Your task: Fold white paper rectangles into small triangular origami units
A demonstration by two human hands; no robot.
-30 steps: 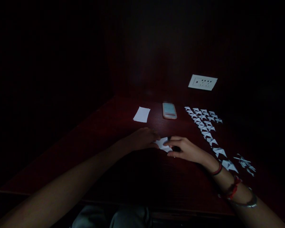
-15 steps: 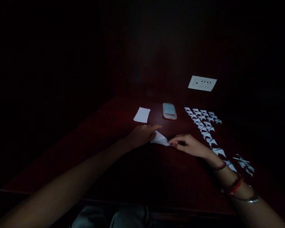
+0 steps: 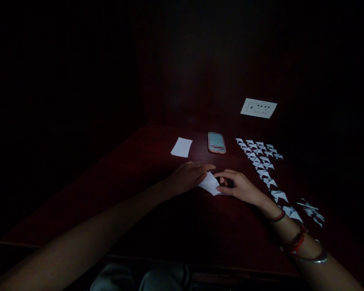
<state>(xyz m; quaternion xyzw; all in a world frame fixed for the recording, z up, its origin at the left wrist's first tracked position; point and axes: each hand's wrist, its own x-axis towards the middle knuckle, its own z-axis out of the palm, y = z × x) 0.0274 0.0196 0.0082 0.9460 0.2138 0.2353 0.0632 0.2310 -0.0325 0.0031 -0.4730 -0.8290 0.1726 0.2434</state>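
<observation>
A partly folded piece of white paper (image 3: 210, 184) lies on the dark red table between my two hands. My left hand (image 3: 190, 176) holds its left side, the fingers closed over that edge and hiding part of it. On the other side, my right hand (image 3: 237, 185) has its thumb on the paper's lower right corner, and its bent index finger reaches the upper right edge. A crease runs down the paper near the right thumb. Bracelets circle my right wrist.
A stack of white paper sheets (image 3: 182, 147) lies behind my left hand, with a phone (image 3: 216, 142) to its right. Rows of folded paper pieces (image 3: 259, 161) stretch along the right, beside a pile of paper strips (image 3: 312, 211). A socket plate (image 3: 259, 108) is on the wall.
The paper has turned and shifted slightly right and nearer to me. My left hand has moved right with it, and my right thumb now lies on its lower corner.
</observation>
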